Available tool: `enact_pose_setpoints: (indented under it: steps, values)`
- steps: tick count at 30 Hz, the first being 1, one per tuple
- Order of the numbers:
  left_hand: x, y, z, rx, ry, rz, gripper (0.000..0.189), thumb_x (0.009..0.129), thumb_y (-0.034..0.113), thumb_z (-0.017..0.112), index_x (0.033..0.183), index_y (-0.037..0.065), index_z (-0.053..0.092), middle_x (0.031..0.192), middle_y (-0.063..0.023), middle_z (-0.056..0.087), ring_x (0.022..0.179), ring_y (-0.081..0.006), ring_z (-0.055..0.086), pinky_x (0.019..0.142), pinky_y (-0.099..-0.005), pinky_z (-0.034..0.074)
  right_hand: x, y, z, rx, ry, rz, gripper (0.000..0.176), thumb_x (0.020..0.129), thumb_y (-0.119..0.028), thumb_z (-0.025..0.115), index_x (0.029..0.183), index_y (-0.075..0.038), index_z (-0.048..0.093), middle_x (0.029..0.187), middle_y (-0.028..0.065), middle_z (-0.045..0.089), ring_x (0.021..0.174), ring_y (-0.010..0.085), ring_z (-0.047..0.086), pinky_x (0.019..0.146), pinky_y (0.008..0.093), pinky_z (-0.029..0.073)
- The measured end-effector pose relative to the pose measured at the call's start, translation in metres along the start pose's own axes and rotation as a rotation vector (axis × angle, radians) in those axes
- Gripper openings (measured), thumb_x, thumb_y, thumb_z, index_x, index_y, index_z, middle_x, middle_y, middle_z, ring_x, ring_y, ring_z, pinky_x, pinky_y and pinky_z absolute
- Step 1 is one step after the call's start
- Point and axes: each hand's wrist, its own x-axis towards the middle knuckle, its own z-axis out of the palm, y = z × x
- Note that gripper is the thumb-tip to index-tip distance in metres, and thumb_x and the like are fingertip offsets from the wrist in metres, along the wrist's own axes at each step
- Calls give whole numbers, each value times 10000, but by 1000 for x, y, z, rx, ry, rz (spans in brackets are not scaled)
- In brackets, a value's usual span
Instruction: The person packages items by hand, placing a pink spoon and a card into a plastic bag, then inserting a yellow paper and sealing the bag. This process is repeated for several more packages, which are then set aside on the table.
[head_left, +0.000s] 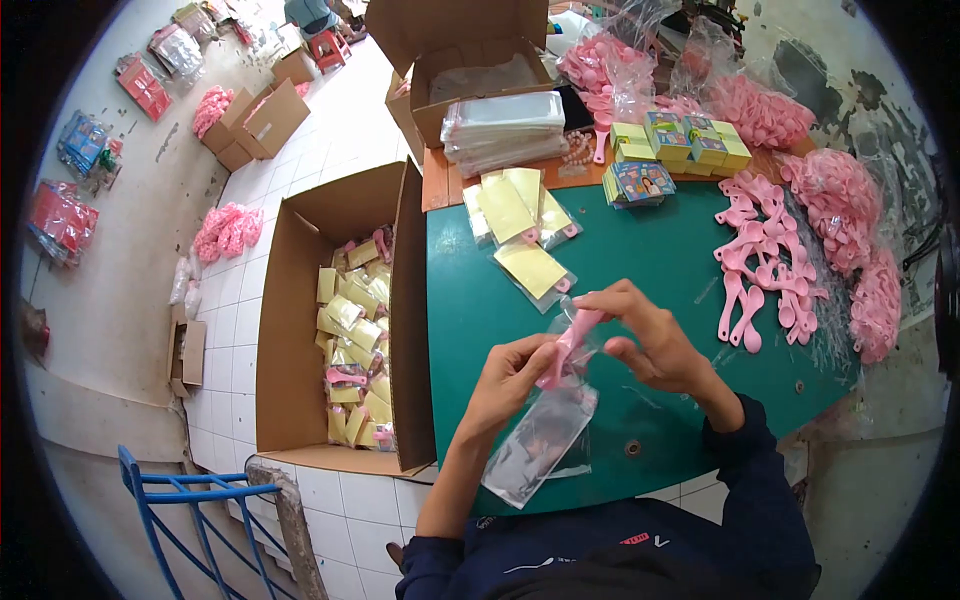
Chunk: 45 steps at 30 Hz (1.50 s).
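My left hand (pixel 512 376) pinches a pink plastic spoon (pixel 574 340) together with a thin clear bag around it, above the near part of the green table. My right hand (pixel 650 335) has its fingertips on the spoon's upper end, its thumb held apart. Below them lies a stack of clear plastic bags (pixel 545 440). Just beyond my hands is a bagged yellow card pack (pixel 533 268), with more bagged packs (pixel 507 207) behind it. Loose pink spoons (pixel 765 250) are spread on the right side of the table.
At the left stands an open carton (pixel 285 340) holding many bagged yellow packs. Card stacks (pixel 640 185), a bag bundle (pixel 503 125) and bags of pink spoons (pixel 830 200) line the table's far and right edges. A blue metal frame (pixel 190 490) stands at lower left.
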Motion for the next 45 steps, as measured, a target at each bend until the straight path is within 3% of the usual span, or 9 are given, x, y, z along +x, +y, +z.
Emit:
enact_pose_setpoints:
  steps: [5,11,14,26,29,33,39,42,45]
  values:
    - [-6,-8,-15,-42,102,59,279,931,201,530,1050,-33,626,1057,-128,649,1011,-177,583,891,-306,448,38,39,-14,-23,130,-144,401,918,-367,515,1142,-36,543,1057,121,581,910,221,588,799,370,469]
    - [-4,-18,-16,-179,97,381,290,889,249,585,992,-10,663,1126,-187,617,1180,-313,504,1026,-442,334,47,255,-110,-1115,380,506,412,844,-359,586,1020,13,574,1048,228,569,972,369,534,817,430,442]
    - [-6,-22,-18,-188,74,335,292,886,259,586,969,-9,668,1122,-189,618,1165,-318,516,1033,-454,327,53,233,-107,-916,399,784,408,819,-329,618,1053,0,559,1069,235,562,998,384,529,814,446,445]
    - [-12,-1,-14,-115,103,162,323,942,231,507,1022,-60,620,952,-170,669,850,-221,659,782,-327,520,43,225,-124,-1054,622,354,167,796,-117,618,925,-21,570,858,181,618,782,420,585,707,441,464]
    - [-13,3,-13,-71,117,140,329,944,229,506,1057,-62,609,954,-158,669,862,-211,655,782,-306,517,48,172,-109,-769,535,147,107,832,-60,579,925,-13,553,774,133,625,676,309,603,577,356,475]
    - [-12,3,-16,55,114,86,296,952,180,487,1084,-52,615,938,-102,672,871,-140,632,783,-251,500,41,22,-53,121,328,328,64,889,-50,544,950,-31,550,751,22,582,601,42,519,471,198,413]
    - [-19,1,-10,241,79,45,279,940,204,515,1096,9,641,876,-39,667,741,-51,547,651,-205,462,19,-51,-42,-227,-19,287,90,855,18,563,940,-7,582,769,38,607,617,64,554,520,222,451]
    - [-23,6,-3,256,32,63,283,941,197,516,1083,-16,636,878,-38,650,755,-59,547,671,-207,460,13,-52,-37,-313,43,95,83,843,32,569,920,10,591,774,56,621,631,75,570,545,227,462]
    - [-27,11,-4,256,34,67,285,942,193,516,1070,-32,635,885,-40,644,779,-66,555,692,-209,464,11,-63,-42,-196,192,303,93,831,34,583,922,17,590,781,73,624,633,91,576,553,227,462]
